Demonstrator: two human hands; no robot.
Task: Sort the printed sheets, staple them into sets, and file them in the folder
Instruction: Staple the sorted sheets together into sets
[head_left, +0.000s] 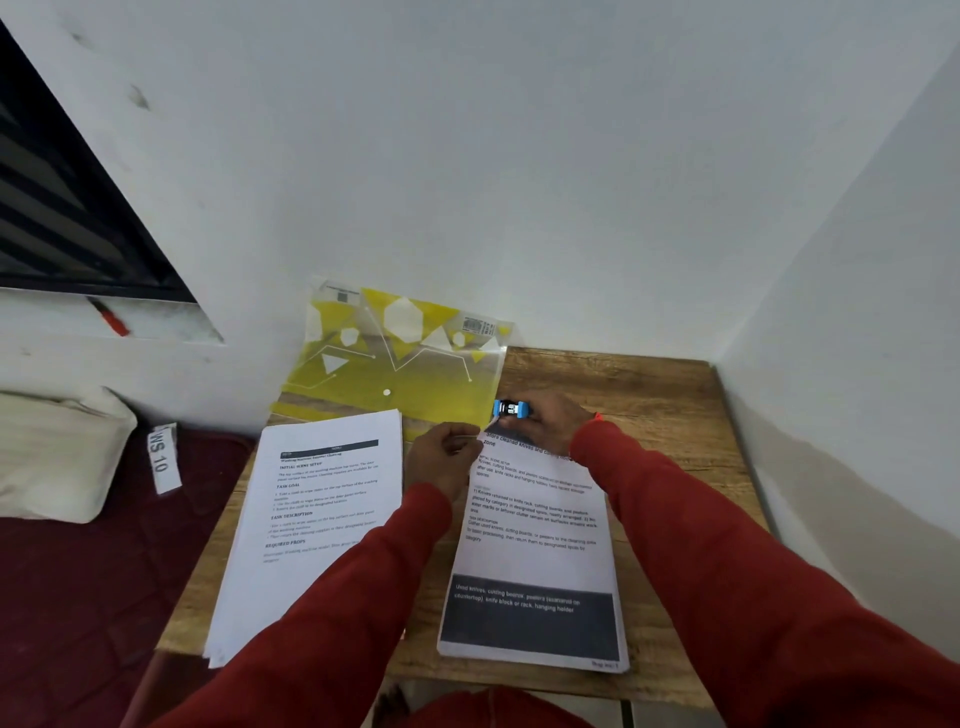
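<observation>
Right, the wooden tabletop (649, 384) fills the corner where the two white walls (519, 156) meet, and it carries everything in play. Biggest on it is the left stack of printed sheets (306, 535), lying along the left edge with its near corner poking past the front edge, headed by a dark bar and bold section titles. Beside it, toward the right side, sits the right stack of printed sheets (535, 561), its bottom page showing a wide dark band with pale text near the front edge. At the far left corner lies the yellow patterned folder (384, 369), see-through, its far edge tipped up against the wall and its near edge just beyond the left stack.

Both arms in red sleeves (727, 561) reach in from the front. The right hand (550, 421) is curled round a small blue stapler (512, 409) at the far left corner of the right stack, the stapler sitting right on that corner. The left hand (441, 452) pinches the same corner of those sheets between thumb and fingers, just beside the stapler.

Off the tabletop to the left, a cream pillow (57, 452) rests on a maroon bedcover (78, 597), with a white tag reading WS 10 (162, 460) near it.
</observation>
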